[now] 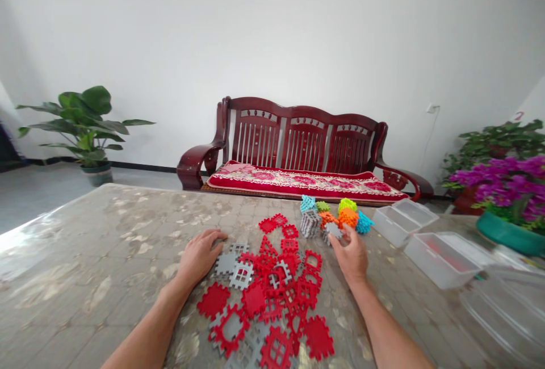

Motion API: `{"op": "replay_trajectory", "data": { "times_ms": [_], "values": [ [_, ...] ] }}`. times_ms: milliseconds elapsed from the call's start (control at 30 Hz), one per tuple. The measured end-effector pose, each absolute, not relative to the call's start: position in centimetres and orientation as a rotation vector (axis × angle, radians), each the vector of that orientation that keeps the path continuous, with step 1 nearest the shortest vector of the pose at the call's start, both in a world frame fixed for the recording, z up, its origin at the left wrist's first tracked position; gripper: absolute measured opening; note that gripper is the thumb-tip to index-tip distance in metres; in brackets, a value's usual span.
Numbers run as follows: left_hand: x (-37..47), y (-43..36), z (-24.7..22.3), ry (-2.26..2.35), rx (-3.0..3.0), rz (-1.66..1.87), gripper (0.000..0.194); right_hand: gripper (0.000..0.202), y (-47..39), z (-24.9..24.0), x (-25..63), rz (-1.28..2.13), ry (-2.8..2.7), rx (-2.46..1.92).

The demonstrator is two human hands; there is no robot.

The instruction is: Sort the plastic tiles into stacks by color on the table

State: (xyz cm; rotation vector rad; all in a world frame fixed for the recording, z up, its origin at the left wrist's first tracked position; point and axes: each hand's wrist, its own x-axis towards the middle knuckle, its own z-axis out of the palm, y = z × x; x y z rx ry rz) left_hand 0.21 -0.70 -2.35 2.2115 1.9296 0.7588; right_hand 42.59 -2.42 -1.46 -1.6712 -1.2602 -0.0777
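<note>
A loose pile of red interlocking plastic tiles (254, 299) and grey ones (242, 276) lies on the table between my forearms, some with window or arch cut-outs. My left hand (201, 252) rests on the tabletop at the pile's left edge, fingers stretched out, holding nothing. With thumb and fingers, my right hand (352, 254) grips a grey tile (333, 231) beside the sorted stacks. Close to it stand a grey stack (310, 223), orange tiles (348, 217), blue tiles (307, 204) and lime green tiles (347, 205).
Clear plastic boxes (443, 261) stand on the right of the table (106, 255), with transparent lids near the right edge. Purple flowers in a teal pot (508, 234) are beyond them. A dark red wooden bench (304, 136) stands behind the table, and a potted plant (91, 125) at left.
</note>
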Motion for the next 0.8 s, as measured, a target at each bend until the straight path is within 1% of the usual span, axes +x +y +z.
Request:
{"op": "replay_trajectory", "data": {
  "times_ms": [100, 233, 433, 500, 600, 700, 800],
  "values": [
    [0.3, -0.8, -2.2, 1.928, 2.212, 0.75, 0.036, 0.059, -3.5, -1.4, 41.3, 0.028, -1.33, -1.52],
    [0.4, -0.9, -2.0, 1.924, 2.206, 0.764, 0.036, 0.051, -4.9, -1.3, 38.5, 0.146, -1.471, -1.422],
    [0.5, -1.0, -2.0, 1.933, 2.206, 0.761, 0.035, 0.052, -5.7, -1.1, 34.6, 0.262, -1.674, -1.318],
    [0.4, -0.9, -2.0, 1.932, 2.208, 0.752, 0.036, 0.047, -5.3, -0.8, 34.6, 0.2, -1.686, -1.304],
    [0.4, -0.8, -2.1, 1.926, 2.208, 0.748, 0.036, 0.039, -3.9, -0.1, 35.8, 0.017, -1.549, -1.352],
    [0.3, -0.8, -2.1, 1.925, 2.207, 0.762, 0.036, 0.045, -2.0, 0.5, 37.2, -0.137, -1.449, -1.439],
    [0.3, -0.8, -2.1, 1.92, 2.206, 0.772, 0.036, 0.053, -0.6, 0.9, 37.7, -0.217, -1.462, -1.55]
  ]
}}
